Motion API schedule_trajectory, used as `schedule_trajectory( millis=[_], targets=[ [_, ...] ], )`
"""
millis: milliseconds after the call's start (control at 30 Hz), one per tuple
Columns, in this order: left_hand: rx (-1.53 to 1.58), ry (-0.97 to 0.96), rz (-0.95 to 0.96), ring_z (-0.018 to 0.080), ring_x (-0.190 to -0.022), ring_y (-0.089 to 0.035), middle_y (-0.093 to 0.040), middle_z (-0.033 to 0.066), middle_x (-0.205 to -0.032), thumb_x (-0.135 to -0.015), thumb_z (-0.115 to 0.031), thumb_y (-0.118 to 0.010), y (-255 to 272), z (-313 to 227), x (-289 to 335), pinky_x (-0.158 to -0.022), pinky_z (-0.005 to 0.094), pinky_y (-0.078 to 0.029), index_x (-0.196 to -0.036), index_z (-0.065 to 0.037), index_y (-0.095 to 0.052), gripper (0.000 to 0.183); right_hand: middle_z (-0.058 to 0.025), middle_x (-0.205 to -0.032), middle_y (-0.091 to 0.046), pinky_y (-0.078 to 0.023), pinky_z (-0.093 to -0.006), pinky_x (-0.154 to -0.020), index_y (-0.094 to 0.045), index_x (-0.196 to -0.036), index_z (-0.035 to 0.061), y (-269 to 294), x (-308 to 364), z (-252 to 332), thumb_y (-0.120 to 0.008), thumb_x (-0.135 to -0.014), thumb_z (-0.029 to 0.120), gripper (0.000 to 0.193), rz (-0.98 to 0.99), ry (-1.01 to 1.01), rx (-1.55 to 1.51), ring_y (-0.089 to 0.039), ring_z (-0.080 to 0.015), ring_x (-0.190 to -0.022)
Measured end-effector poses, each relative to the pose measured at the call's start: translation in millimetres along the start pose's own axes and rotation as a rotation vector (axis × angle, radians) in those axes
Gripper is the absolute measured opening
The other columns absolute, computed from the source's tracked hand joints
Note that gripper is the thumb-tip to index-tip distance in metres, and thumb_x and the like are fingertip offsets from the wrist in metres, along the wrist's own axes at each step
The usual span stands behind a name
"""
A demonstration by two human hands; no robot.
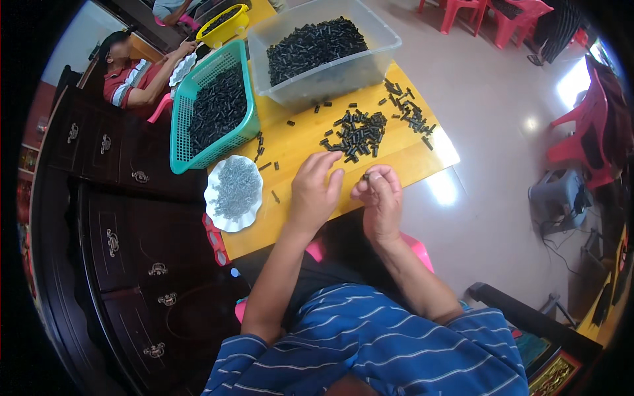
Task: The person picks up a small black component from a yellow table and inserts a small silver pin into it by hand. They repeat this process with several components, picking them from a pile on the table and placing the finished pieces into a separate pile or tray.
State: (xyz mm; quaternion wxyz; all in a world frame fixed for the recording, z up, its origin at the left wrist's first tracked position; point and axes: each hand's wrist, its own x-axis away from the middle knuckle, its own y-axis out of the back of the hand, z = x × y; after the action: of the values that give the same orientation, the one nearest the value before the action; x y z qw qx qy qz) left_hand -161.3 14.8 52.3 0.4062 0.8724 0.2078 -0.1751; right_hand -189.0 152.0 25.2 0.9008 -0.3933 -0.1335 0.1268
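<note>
Your right hand (382, 198) pinched a small dark piece (365, 177) between thumb and fingers, probably because fingertips suited its size. Your left hand (318, 188), just left, was half open, fingers loosely curled; whether it held anything, couldn't tell. Loose black pieces (360, 135) lay heaped just beyond on the table (422, 162), likely for short reach. Near left, a white plate (231, 226) kept small clear pieces (236, 189) together, seemingly apart from the black.
</note>
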Motion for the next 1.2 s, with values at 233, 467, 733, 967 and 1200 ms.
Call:
schedule_trajectory(
  millis=[233,467,733,967,1200],
  targets=[
    [-0.196,-0.139,0.054,0.0306,-0.097,-0.059,-0.063,0.0087,-0.101,-0.083,-0.012,-0.073,-31,10,-7,-0.082,0.0420,-0.049,-0.110,-0.007,-0.067,0.028,-0.0045,-0.086,-0.060,-0.049,-0.0267,-0.073,-0.056,-0.101,0.0042,-9,15,-5,-0.055,-0.098,0.008,0.005,0.188,0.042,0.154,-0.059,-0.0128,-0.075],
    [-0.286,-0.103,0.029,0.0285,-0.093,-0.060,-0.064,0.0045,-0.091,-0.080,-0.014,-0.074,-45,29,-13,-0.081,0.0423,-0.049,-0.100,-0.011,-0.072,0.020,-0.0028,-0.088,-0.060,-0.050,-0.0252,-0.075,-0.058,-0.100,0.0036,-12,19,-3,-0.057,-0.098,0.007,0.005,0.245,0.048,0.238,-0.059,-0.0103,-0.077],
    [-0.253,-0.089,0.011,0.0281,-0.093,-0.060,-0.065,0.0044,-0.093,-0.079,-0.012,-0.074,-43,38,-20,-0.084,0.0425,-0.049,-0.100,-0.011,-0.072,0.021,-0.0022,-0.082,-0.063,-0.049,-0.0223,-0.069,-0.059,-0.099,-0.0001,-17,24,-6,-0.055,-0.098,0.004,0.005,0.274,0.002,0.267,-0.060,-0.0067,-0.074],
    [-0.273,-0.157,0.064,0.0257,-0.092,-0.057,-0.061,0.0039,-0.091,-0.079,-0.012,-0.076,-45,30,-22,-0.088,0.0401,-0.045,-0.099,-0.012,-0.074,0.021,-0.0021,-0.082,-0.066,-0.049,-0.0219,-0.065,-0.061,-0.098,-0.0001,-14,25,-7,-0.057,-0.097,0.005,0.006,0.290,0.122,0.414,-0.063,-0.0062,-0.073],
    [-0.371,-0.291,0.102,0.0266,-0.093,-0.058,-0.060,0.0047,-0.088,-0.082,-0.015,-0.071,-45,33,-27,-0.092,0.0423,-0.044,-0.087,-0.010,-0.066,0.009,-0.0031,-0.093,-0.063,-0.051,-0.0254,-0.077,-0.059,-0.107,0.0021,-15,20,-5,-0.056,-0.100,0.007,0.009,0.201,0.001,0.260,-0.062,-0.0099,-0.084]
  ],
)
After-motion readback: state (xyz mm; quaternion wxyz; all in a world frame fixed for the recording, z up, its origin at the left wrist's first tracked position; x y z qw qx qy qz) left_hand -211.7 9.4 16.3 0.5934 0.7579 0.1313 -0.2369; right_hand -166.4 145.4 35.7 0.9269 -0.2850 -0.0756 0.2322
